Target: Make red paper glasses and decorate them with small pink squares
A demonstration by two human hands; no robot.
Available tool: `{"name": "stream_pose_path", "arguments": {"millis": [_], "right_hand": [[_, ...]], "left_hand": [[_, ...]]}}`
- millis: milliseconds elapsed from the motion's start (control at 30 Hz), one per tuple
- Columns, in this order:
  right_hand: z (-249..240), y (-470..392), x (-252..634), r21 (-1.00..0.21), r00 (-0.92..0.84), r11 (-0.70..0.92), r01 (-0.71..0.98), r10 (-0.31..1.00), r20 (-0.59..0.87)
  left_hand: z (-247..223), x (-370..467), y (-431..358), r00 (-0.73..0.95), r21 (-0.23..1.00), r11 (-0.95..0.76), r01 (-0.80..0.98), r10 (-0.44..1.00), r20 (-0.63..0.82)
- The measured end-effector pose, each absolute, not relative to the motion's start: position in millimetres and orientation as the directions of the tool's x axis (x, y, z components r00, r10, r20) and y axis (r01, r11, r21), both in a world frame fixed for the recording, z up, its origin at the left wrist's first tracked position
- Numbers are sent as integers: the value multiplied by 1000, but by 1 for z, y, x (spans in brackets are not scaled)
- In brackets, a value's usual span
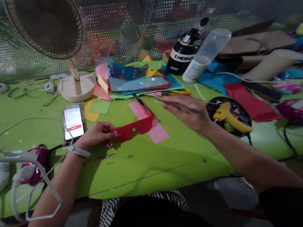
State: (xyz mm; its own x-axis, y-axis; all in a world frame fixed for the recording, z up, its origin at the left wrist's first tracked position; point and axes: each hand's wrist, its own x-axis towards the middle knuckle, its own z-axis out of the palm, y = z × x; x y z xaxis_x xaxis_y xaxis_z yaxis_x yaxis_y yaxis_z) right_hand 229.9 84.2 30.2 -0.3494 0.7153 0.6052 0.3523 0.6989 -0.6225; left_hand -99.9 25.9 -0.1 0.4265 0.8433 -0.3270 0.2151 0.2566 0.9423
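My left hand (101, 134) pinches the left end of a red paper strip (125, 132) with notches cut in its lower edge. The strip stretches right across a pink paper piece (157, 131) lying on the green table (149, 171). In my right hand (187, 109) is a thin metallic tool like tweezers, its tip pointing left above the table. A black-handled tool (144, 106) lies between my hands, near the strip's right end. Small bits (109, 156) are scattered on the table below my left hand.
A fan (77, 87) and a phone (72, 122) are at the left. Behind are stacked coloured papers (139, 82), a black bottle (184, 54) and a clear-topped bottle (205, 55). At the right, a yellow glue gun (231, 116) rests on a black dish. Cables and chargers (37, 162) lie left.
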Motion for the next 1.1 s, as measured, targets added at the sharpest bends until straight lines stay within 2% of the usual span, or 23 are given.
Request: {"name": "stream_pose_path", "arguments": {"millis": [67,133,300,400,600,700,800,900,967,1033,1100], "right_hand": [[18,78,242,-498,-506,768,404,641,578],[8,73,254,-407,-589,802,438,598,544],[-7,70,274,-263,-632,814,518,572,523],[-16,71,282,-181,-678,807,563,576,457],[-28,72,289,-147,-733,788,598,612,297],[-27,71,294,-116,-730,773,623,629,268],[-18,69,313,-110,-642,694,712,707,297],[-6,66,349,-108,-383,428,898,877,292],[-1,66,377,-23,-225,234,972,955,195],[-3,67,401,91,-139,136,986,990,26],[-8,70,418,155,-88,100,983,993,-85]], "left_hand": [[3,-99,26,416,935,253,247,844,-339],[8,-96,25,394,926,266,270,847,-358],[14,-92,22,333,890,286,354,851,-406],[12,-91,22,337,886,242,396,859,-386],[16,-92,23,374,874,184,451,850,-372],[17,-92,23,372,876,176,448,855,-362],[15,-93,24,374,891,180,417,859,-349],[11,-97,24,395,898,126,421,866,-307],[9,-101,24,411,887,91,452,861,-298],[7,-104,23,418,869,99,485,846,-330],[7,-106,23,428,863,123,490,829,-361]]}}
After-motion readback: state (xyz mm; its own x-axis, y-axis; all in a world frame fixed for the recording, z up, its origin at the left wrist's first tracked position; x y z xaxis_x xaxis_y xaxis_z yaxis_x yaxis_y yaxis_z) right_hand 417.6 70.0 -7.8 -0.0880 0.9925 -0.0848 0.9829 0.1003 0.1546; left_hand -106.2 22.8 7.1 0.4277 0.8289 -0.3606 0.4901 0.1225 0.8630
